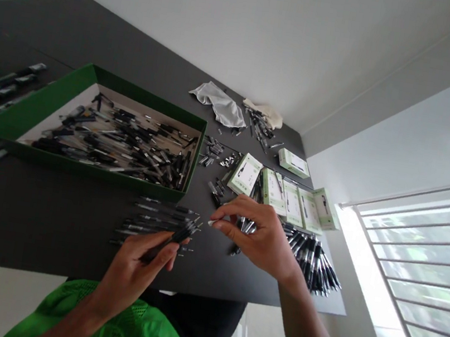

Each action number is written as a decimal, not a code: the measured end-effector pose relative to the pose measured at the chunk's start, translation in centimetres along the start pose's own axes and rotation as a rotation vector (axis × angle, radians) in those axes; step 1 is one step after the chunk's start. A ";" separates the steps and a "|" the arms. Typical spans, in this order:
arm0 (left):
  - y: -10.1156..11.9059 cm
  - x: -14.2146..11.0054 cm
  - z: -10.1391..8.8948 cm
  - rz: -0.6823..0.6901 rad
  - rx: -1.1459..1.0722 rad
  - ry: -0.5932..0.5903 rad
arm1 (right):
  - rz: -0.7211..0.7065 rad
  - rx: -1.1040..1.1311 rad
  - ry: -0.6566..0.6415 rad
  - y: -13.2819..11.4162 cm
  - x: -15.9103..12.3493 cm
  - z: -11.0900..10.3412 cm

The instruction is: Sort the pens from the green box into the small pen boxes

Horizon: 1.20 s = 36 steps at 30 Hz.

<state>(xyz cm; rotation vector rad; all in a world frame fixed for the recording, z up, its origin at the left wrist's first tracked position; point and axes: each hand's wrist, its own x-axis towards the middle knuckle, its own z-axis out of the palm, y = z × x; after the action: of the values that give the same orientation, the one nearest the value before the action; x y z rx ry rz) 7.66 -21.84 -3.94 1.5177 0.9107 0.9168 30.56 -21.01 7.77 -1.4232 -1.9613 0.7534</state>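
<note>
My left hand (129,272) grips a black pen (169,242) at the front of the dark table (71,235), above a loose row of black pens (153,224). My right hand (257,238) hangs over the table with its fingers curled inward. Silver-tipped pens (245,228) show just behind those fingers, and I cannot tell whether it holds one. To its right lies a heap of black pens (310,263), and beyond it stand several green-and-white boxes (291,201).
A green tray (34,112) full of pens (114,141) takes up the table's left. Small metal pen parts (212,152), a grey cloth (218,104) and a cream cloth (264,112) lie behind. A barred window (416,276) stands to the right.
</note>
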 end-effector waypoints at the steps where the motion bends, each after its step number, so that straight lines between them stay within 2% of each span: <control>1: 0.0 0.0 0.0 0.012 0.012 0.000 | 0.006 -0.021 0.004 0.0 -0.1 0.1; 7: 0.0 0.0 0.1 0.044 0.056 0.003 | -0.009 -0.088 -0.053 0.2 0.0 0.2; 15: -0.2 -0.2 0.2 0.111 0.046 0.016 | -0.048 -0.138 -0.151 -0.7 0.0 0.3; 25: 0.4 -0.1 0.0 0.135 0.068 -0.013 | -0.176 -0.357 -0.240 -1.0 0.1 1.1; 30: 0.2 -0.2 0.1 0.125 0.055 -0.031 | -0.162 -0.232 -0.259 -0.8 0.0 0.8; 36: -0.1 -0.2 0.2 0.121 0.060 -0.037 | -0.234 -0.156 -0.235 0.1 0.4 1.5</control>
<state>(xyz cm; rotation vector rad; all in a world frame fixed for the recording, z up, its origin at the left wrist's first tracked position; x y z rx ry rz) 7.72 -22.09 -4.04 1.6505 0.8328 0.9524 29.38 -20.70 6.75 -1.2050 -2.3633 0.6982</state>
